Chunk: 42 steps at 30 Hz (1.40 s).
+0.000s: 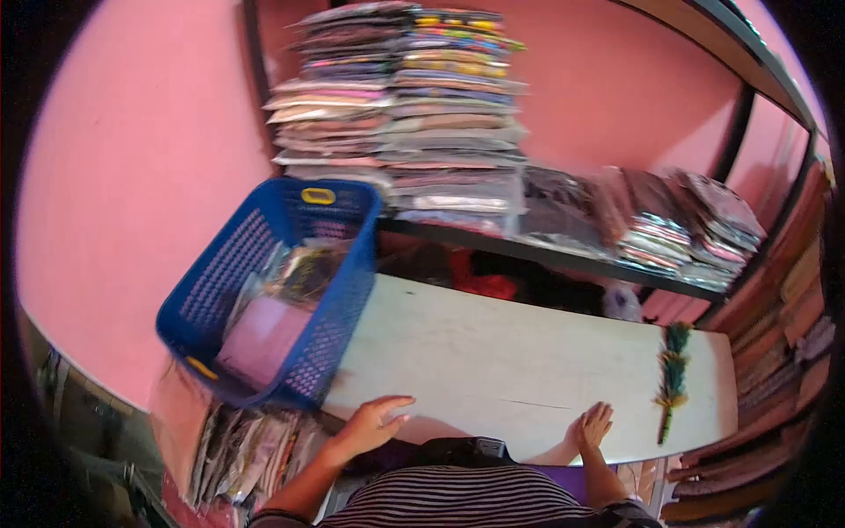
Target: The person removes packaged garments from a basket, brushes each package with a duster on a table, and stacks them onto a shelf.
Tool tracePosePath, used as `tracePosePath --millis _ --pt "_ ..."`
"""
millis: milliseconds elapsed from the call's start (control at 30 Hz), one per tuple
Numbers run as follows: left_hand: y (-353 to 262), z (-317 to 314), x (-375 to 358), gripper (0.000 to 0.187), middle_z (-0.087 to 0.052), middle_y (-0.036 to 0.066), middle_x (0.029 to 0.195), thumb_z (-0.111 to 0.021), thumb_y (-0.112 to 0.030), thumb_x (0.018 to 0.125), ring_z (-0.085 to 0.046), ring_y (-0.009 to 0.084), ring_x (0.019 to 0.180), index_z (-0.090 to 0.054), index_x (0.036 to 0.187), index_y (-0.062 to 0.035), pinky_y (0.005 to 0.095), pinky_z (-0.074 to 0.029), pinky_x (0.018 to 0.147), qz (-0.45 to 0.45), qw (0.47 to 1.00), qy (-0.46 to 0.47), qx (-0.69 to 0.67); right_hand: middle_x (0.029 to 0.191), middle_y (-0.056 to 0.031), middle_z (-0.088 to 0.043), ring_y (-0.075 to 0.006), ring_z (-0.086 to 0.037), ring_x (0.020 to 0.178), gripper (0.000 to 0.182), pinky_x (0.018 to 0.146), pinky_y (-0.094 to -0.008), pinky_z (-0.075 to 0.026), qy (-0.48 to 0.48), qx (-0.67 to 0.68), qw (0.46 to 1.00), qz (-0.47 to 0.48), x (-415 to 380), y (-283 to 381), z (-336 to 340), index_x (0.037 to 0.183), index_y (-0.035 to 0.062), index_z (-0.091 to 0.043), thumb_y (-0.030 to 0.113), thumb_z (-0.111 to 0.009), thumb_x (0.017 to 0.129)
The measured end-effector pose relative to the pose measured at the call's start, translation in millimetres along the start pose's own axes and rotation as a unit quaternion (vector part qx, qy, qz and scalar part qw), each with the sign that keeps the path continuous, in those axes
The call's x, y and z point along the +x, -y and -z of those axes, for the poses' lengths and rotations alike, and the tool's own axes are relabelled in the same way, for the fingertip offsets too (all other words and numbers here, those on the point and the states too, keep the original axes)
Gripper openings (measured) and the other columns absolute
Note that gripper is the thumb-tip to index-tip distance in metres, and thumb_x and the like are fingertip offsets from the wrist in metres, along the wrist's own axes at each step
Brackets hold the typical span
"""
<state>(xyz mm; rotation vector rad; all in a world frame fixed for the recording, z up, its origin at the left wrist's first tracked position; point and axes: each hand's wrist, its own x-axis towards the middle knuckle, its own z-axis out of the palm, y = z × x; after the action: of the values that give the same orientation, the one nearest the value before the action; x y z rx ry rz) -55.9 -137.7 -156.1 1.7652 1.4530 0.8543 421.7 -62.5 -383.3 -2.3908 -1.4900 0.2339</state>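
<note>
My left hand (374,427) is at the front left edge of a white tabletop (493,352), fingers stretched out and nothing in them, with a ring on one finger. Toward the right, my right hand (594,426) rests at the table's front edge, its fingers extended and also bare. Farther right on the table lies a slim stick-like thing with dark green and yellow tufts (673,378). Just beyond my left hand stands a blue plastic basket (339,304) with a yellow-rimmed handle hole, holding a pink flat pack (264,339) and other plastic-wrapped pieces.
Tall stacks of folded, plastic-wrapped cloth (458,132) fill the left of a dark-framed shelf (546,251). Lower piles (651,220) sit to their right. More wrapped pieces (251,458) are below the basket, and rows of folded fabric (775,387) line the right side.
</note>
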Motion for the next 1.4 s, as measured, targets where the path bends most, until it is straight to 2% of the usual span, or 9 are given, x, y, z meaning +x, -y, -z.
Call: tracePosePath --millis 167,267,400,600,667,900,1033,1167,1400 --pt "-33 140 -6 0.018 -0.062 0.010 0.090 -0.058 -0.015 0.079 -0.057 0.0151 0.078 -0.062 0.091 -0.0014 0.0299 -0.044 0.072 -0.018 0.983 -0.172 0.070 0.134 -0.0217 -0.020 -0.0343 -0.015 0.127 0.059 0.100 -0.0520 -0.010 -0.044 0.045 0.990 0.128 -51 91 -42 0.130 0.0060 -0.026 0.030 -0.045 0.080" --pt "1 230 17 0.028 -0.061 0.011 0.093 -0.058 -0.020 0.079 -0.057 0.0176 0.086 -0.058 0.099 -0.0012 0.0301 -0.043 0.077 0.035 0.959 -0.219 0.174 0.135 -0.0216 -0.021 -0.0356 -0.015 0.127 0.056 0.100 -0.0521 -0.012 -0.013 -0.032 0.982 0.187 -74 127 -45 0.130 0.0067 -0.027 0.033 -0.041 0.082" --pt "82 309 63 0.043 -0.059 0.016 0.099 -0.061 -0.030 0.074 -0.058 0.0251 0.091 -0.055 0.104 0.0001 0.0335 -0.045 0.078 0.160 0.939 -0.148 0.268 0.135 -0.0198 -0.022 -0.0358 -0.017 0.126 0.054 0.100 -0.0511 -0.013 -0.004 -0.011 0.982 0.189 -75 126 -41 0.129 0.0085 -0.030 0.033 -0.040 0.083" --pt "224 332 51 0.042 -0.060 0.016 0.097 -0.068 -0.031 0.063 -0.056 0.0291 0.096 -0.062 0.093 -0.0033 0.0362 -0.046 0.080 0.425 0.739 -0.035 0.522 0.134 -0.0210 -0.024 -0.0359 -0.018 0.125 0.051 0.100 -0.0506 -0.013 -0.015 -0.012 0.983 0.182 -83 139 -29 0.127 0.0072 -0.032 0.032 -0.038 0.083" --pt "220 334 43 0.042 -0.060 0.015 0.098 -0.068 -0.031 0.062 -0.057 0.0263 0.093 -0.063 0.094 -0.0054 0.0366 -0.047 0.077 0.478 0.695 0.149 0.516 0.133 -0.0217 -0.025 -0.0364 -0.019 0.125 0.051 0.100 -0.0507 -0.013 -0.013 -0.009 0.985 0.173 -83 140 -27 0.127 0.0062 -0.033 0.031 -0.038 0.082" --pt "325 358 37 0.045 -0.057 0.014 0.105 -0.063 -0.038 0.067 -0.055 0.0312 0.095 -0.062 0.097 -0.0036 0.0410 -0.043 0.080 0.490 0.756 0.108 0.420 0.131 -0.0236 -0.027 -0.0383 -0.021 0.124 0.052 0.099 -0.0513 -0.015 -0.024 -0.011 0.985 0.169 -85 145 -26 0.124 0.0032 -0.036 0.031 -0.038 0.080" --pt "414 305 20 0.081 -0.038 0.017 0.128 -0.050 -0.060 0.070 -0.038 0.0282 0.117 -0.043 0.118 0.0040 0.0405 -0.029 0.097 0.434 0.799 -0.059 0.413 0.130 -0.0243 -0.029 -0.0384 -0.022 0.123 0.051 0.099 -0.0512 -0.015 -0.030 -0.008 0.986 0.164 -83 149 -25 0.122 0.0027 -0.038 0.030 -0.038 0.079" --pt "326 313 36 0.092 -0.024 0.017 0.136 -0.050 -0.064 0.068 -0.023 0.0266 0.126 -0.031 0.125 0.0052 0.0406 -0.023 0.100 0.536 0.763 0.010 0.361 0.128 -0.0246 -0.031 -0.0388 -0.023 0.122 0.050 0.098 -0.0518 -0.016 -0.035 0.000 0.987 0.159 -86 153 -23 0.121 0.0022 -0.038 0.027 -0.039 0.078" --pt "344 324 27 0.059 -0.041 0.012 0.127 -0.056 -0.057 0.066 -0.039 0.0281 0.115 -0.059 0.106 -0.0137 0.0359 -0.027 0.098 0.469 0.781 0.003 0.413 0.128 -0.0241 -0.031 -0.0381 -0.024 0.122 0.050 0.099 -0.0501 -0.016 -0.076 -0.055 0.975 0.203 -85 148 -30 0.120 0.0026 -0.040 0.028 -0.039 0.078"
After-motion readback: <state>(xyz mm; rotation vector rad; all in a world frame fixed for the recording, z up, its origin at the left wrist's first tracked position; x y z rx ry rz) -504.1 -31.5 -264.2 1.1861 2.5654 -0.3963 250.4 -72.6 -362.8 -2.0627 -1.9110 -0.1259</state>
